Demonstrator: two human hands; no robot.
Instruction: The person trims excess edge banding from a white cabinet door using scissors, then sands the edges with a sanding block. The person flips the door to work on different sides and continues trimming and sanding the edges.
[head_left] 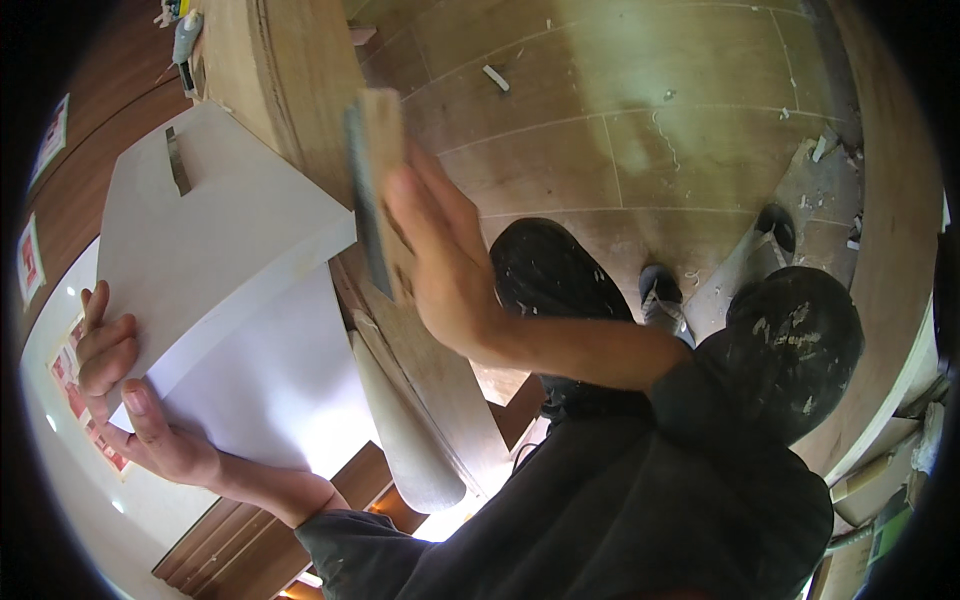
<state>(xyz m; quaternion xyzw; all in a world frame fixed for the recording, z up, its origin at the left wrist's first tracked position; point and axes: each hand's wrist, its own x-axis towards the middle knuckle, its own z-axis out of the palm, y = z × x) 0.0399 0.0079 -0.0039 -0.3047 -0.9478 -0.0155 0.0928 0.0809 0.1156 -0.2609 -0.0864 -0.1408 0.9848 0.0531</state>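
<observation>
My right hand (pixel 440 255) is wrapped round a sanding block (pixel 385 140), a flat piece of wood with a grey face turned left. The block stands on edge, close to the near right corner of a white angular panel piece (pixel 230 200). Whether the two touch I cannot tell. My left hand (pixel 165 430) grips the left edge of that white piece, thumb on the near side and fingers over the top. On its upper face lies a narrow dark metal strip (pixel 178 160). A smooth white surface (pixel 270 350) shows below its edge.
The piece rests by a long wooden beam or bench (pixel 310 80). A pale rolled tube (pixel 400 430) lies along the wood. A grey-handled tool (pixel 186 40) sits at the far left. Scraps, including a white bit (pixel 496 78), lie on the tiled floor (pixel 560 150).
</observation>
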